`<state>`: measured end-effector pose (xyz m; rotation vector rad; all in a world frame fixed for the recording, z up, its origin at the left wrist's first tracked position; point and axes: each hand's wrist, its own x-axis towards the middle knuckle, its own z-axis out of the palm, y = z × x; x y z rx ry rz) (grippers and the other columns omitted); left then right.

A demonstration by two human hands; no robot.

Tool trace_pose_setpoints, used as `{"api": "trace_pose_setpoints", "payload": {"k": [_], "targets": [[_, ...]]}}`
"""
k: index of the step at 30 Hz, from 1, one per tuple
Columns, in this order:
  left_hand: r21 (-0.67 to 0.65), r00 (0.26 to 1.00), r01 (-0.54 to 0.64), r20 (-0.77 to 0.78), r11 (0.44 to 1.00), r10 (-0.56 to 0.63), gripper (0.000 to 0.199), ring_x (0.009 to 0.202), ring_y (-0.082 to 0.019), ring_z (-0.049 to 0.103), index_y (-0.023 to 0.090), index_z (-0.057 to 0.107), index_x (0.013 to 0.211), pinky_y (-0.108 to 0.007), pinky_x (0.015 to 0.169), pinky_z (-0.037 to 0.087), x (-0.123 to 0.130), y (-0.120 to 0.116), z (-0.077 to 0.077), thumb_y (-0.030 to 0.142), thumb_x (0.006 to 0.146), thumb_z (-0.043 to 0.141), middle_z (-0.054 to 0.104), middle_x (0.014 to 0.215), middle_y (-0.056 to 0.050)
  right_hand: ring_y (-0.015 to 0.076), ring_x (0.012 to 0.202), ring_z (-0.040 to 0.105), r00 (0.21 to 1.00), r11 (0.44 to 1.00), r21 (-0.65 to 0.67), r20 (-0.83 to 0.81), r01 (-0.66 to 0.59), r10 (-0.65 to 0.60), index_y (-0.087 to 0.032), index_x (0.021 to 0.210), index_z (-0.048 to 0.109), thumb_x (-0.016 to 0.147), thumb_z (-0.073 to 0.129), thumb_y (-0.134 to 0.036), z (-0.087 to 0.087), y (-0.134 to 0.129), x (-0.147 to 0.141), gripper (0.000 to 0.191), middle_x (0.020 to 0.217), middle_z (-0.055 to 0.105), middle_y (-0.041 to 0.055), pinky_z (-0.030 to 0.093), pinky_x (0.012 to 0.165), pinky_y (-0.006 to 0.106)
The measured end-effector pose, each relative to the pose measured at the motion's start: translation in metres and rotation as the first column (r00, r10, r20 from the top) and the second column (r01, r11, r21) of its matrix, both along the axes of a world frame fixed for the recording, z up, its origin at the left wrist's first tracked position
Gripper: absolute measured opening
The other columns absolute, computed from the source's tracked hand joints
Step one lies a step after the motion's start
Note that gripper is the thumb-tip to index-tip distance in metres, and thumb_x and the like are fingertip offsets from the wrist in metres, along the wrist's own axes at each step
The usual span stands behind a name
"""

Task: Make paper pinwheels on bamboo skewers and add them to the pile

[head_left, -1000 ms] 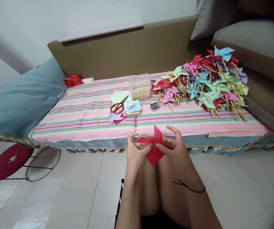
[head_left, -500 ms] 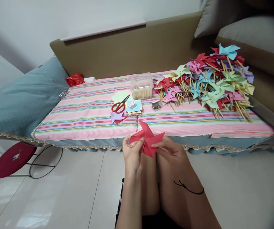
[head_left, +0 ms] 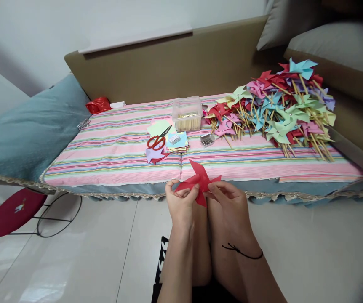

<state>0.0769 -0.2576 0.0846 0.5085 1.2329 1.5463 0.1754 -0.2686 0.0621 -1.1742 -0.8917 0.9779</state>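
A red paper pinwheel (head_left: 201, 179) is held up over my knees, in front of the sofa's edge. My left hand (head_left: 182, 202) pinches it near the centre on its left side, thumb on top. On the other side my right hand (head_left: 228, 202) grips a blade between thumb and fingers. No stick shows on this pinwheel. Beyond the hands lie red-handled scissors (head_left: 158, 142), a stack of coloured paper (head_left: 178, 143) with a small white box (head_left: 174, 139) on it, and an open box of pins (head_left: 207, 140).
Many finished pinwheels (head_left: 276, 109) on sticks are heaped at the right of the striped cloth (head_left: 112, 155). A clear plastic box (head_left: 188, 113) holds sticks. Lilac and red cut paper (head_left: 155, 155) lies by the scissors. A red stool (head_left: 16, 212) stands at the lower left.
Both hands have shifted slightly with the pinwheel. My right thumb has moved from the right blade's edge in towards the pinwheel's centre.
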Motion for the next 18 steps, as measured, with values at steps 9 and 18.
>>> {"api": "trace_pose_setpoints", "payload": {"k": [9, 18], "targets": [[0.008, 1.0, -0.001, -0.011, 1.0, 0.001, 0.058, 0.045, -0.008, 0.059, 0.022, 0.037, 0.093, -0.017, 0.057, 0.045, 0.0024, -0.0019, -0.0014, 0.016, 0.055, 0.079, 0.064, 0.051, 0.006, 0.0194, 0.079, 0.064, 0.996, 0.999, 0.03, 0.076, 0.043, -0.046, -0.02, 0.074, 0.068, 0.071, 0.073, -0.034, 0.0012, 0.0005, -0.0012, 0.015, 0.081, 0.069, 0.005, 0.054, 0.072, 0.034], [0.008, 1.0, 0.015, -0.023, 1.0, -0.015, 0.056, 0.048, -0.01, 0.061, 0.022, 0.036, 0.095, -0.021, 0.058, 0.047, 0.0038, -0.0022, -0.0022, 0.016, 0.058, 0.078, 0.066, 0.054, 0.004, 0.02, 0.085, 0.065, 0.995, 1.0, 0.022, 0.1, 0.018, -0.02, -0.021, 0.071, 0.069, 0.072, 0.072, -0.027, 0.0032, 0.0003, 0.0016, 0.007, 0.082, 0.069, 0.0042, 0.052, 0.076, 0.034]]}}
